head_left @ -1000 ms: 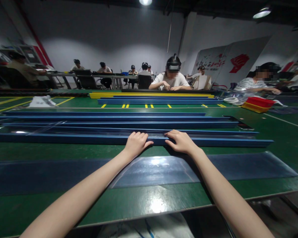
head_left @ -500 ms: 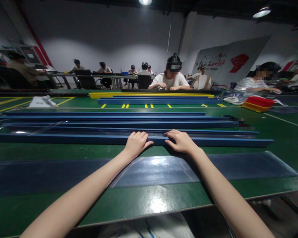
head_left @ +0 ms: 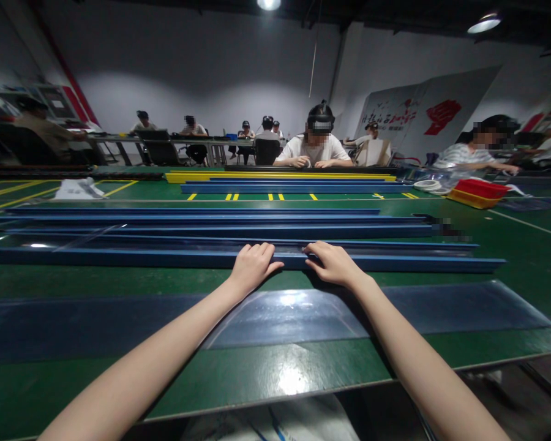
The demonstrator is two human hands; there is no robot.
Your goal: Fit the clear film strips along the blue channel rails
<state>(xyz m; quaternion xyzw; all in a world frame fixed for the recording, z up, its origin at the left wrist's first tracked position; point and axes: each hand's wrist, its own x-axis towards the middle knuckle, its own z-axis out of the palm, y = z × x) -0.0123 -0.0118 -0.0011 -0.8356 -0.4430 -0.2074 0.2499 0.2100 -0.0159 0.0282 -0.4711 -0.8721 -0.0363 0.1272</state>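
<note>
A: What do the hands hold?

B: Both rest on the nearest blue rail (head_left: 119, 256), a long profile that lies across the green table (head_left: 73, 282) from left to right. The left hand (head_left: 252, 267) lies on its front edge with the fingers curled over the top and the thumb along the front face. The right hand (head_left: 333, 264) sits just beside it in the same way. The two thumbs point toward each other, with a small gap between them. Both hands grasp the rail; neither is clenched into a fist.

A: And around this rail?

B: Behind it lie more blue rails (head_left: 211, 231), parallel to it and close together. In front of it, between the rail and the table edge, a dark transparent strip (head_left: 441, 309) lies flat under the forearms and reflects the lamp.

A: What is farther away?

B: A yellow rail (head_left: 280, 176) with blue ones beside it lies near the far side. At the right stands a red tray (head_left: 480, 191). A person in a white shirt (head_left: 316, 149) sits opposite, hands on the table, and other people sit at tables behind.
</note>
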